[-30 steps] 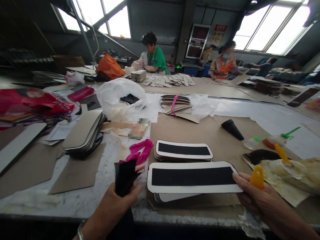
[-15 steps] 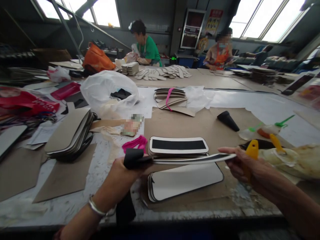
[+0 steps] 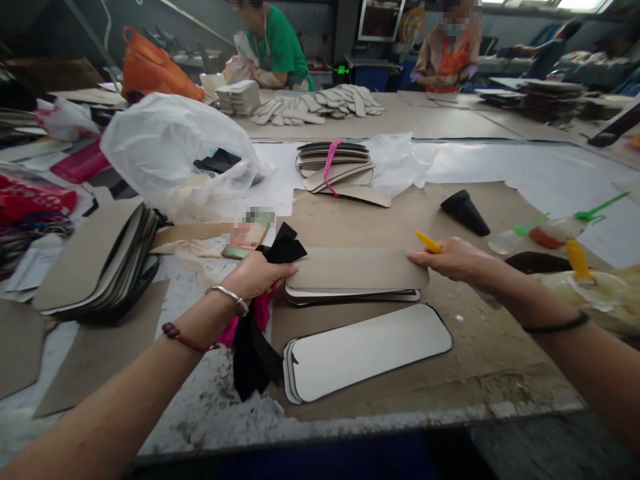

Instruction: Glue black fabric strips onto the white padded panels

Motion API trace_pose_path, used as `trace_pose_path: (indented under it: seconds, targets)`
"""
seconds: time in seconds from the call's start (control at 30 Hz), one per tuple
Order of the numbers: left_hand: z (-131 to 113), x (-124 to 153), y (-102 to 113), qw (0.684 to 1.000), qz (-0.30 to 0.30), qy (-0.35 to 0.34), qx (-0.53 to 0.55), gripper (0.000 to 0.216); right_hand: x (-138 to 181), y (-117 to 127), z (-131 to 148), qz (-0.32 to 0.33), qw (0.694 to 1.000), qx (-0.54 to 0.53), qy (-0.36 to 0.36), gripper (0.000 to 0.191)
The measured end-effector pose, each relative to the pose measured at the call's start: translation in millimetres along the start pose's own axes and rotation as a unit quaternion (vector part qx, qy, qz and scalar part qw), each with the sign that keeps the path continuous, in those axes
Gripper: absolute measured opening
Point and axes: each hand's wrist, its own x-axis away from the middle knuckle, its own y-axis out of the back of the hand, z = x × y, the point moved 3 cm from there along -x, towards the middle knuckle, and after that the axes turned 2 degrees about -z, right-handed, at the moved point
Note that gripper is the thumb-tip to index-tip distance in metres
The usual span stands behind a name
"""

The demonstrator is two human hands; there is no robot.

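Note:
My left hand (image 3: 261,273) is closed on the left end of a long beige panel (image 3: 357,268) with rounded corners. Black fabric strips (image 3: 284,247) are bunched in the same hand, and more hang below it. At the panel's right end, my right hand (image 3: 453,260) pinches the edge and also grips a yellow plastic tool (image 3: 429,242), mostly hidden by the fingers. Beige side up, the panel is over a small stack of similar panels (image 3: 360,297); whether it touches them I cannot tell. Nearer me lies another stack of white panels (image 3: 373,353) with dark edges.
Left are a thick panel stack (image 3: 95,260), a white plastic bag (image 3: 170,140) and banknotes (image 3: 247,235). A pink-tied bundle (image 3: 340,167) lies behind. Right are a black cone (image 3: 465,212), glue bottles (image 3: 555,230) and a yellow-handled container (image 3: 595,293). Co-workers (image 3: 285,47) stand across the table.
The held panel has gone from edge-on, raised above the table, to beige side up over the back stack. Both hands have moved forward with it, and the view has tipped down.

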Motion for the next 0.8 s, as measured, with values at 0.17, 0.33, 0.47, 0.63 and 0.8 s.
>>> trace_pose_path:
  seconds: [0.17, 0.33, 0.47, 0.63, 0.8]
  targets:
    - [6, -10, -10, 0.995, -0.016, 0.010, -0.097, 0.040, -19, -25, 2, 0.028, 0.986, 0.157, 0.045, 0.042]
    - [5, -11, -13, 0.988, -0.017, 0.024, -0.155, 0.044, -25, -37, -3, 0.055, 0.979, 0.188, 0.063, 0.044]
    - [0, -10, -12, 0.982, -0.013, 0.012, -0.188, 0.043, -24, -33, -3, 0.063, 0.975, 0.201, 0.069, 0.046]
    - [-7, -13, -8, 0.976, -0.034, -0.045, -0.210, 0.035, -17, -30, -2, 0.040, 0.973, 0.216, 0.065, 0.049]
    - [-5, -11, 1, 0.980, -0.062, -0.077, -0.171, 0.024, -12, -25, -4, 0.007, 0.976, 0.206, 0.067, 0.052]
